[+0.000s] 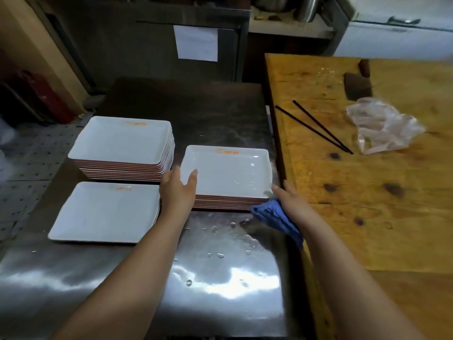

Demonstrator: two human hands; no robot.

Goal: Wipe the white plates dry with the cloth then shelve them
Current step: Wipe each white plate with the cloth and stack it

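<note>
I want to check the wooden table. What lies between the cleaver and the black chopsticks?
In the head view, only bare, slightly wet wood lies between the cleaver and the black chopsticks; the crumpled plastic bag sits to their right.

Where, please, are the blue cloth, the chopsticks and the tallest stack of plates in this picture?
blue cloth point(277, 220): head view, middle of the fabric under the right hand.
chopsticks point(316, 130): head view, mid-length of one black stick.
tallest stack of plates point(120, 141): head view, top plate's centre.

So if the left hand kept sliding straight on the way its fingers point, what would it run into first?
The left hand already rests at the left edge of the right-hand plate stack, its fingers pointing up and slightly right. Going on, it would probably slide over the wet top plate; the far rim looks like the first stop.
</note>
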